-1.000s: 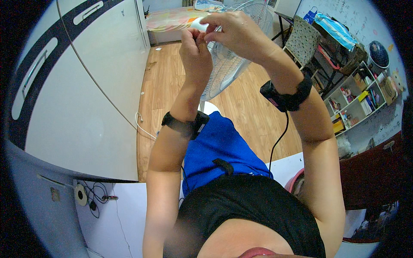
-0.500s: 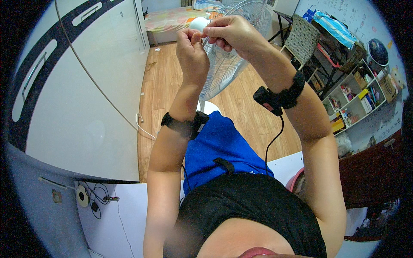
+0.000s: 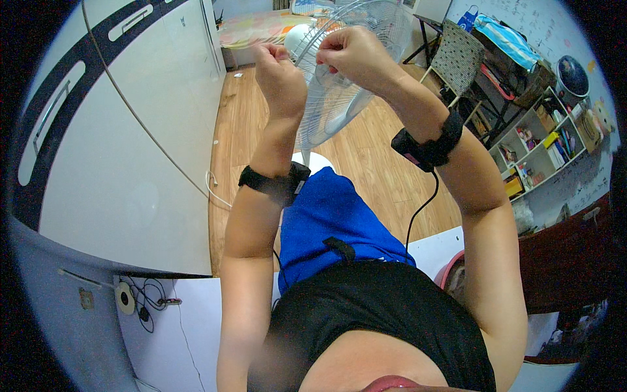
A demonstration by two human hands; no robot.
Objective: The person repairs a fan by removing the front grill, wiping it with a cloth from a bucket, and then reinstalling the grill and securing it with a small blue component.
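Observation:
A white standing fan (image 3: 343, 104) with a wire guard stands in front of me. My left hand (image 3: 279, 78) is raised near the guard's left edge, its fingers curled closed. In front of the guard, my right hand (image 3: 356, 57) has thumb and fingers drawn together in a pinch. Anything in either hand is too small or too hidden to make out. A gap lies between the two hands, with the guard's wires showing through it. Whether either hand touches the wires, I cannot tell. Both forearms wear black straps (image 3: 431, 147) with small boxes and cables.
White cabinets (image 3: 137, 144) with dark handle bands line the left side. On the right are a patterned chair (image 3: 455, 57), a cluttered desk and a low shelf unit (image 3: 539, 150). A bed (image 3: 261, 29) is at the back. A white cord (image 3: 212, 186) lies on the wooden floor (image 3: 366, 170).
My hands were together at the fingertips and are now apart. The left has shifted left, and the right slightly to the right.

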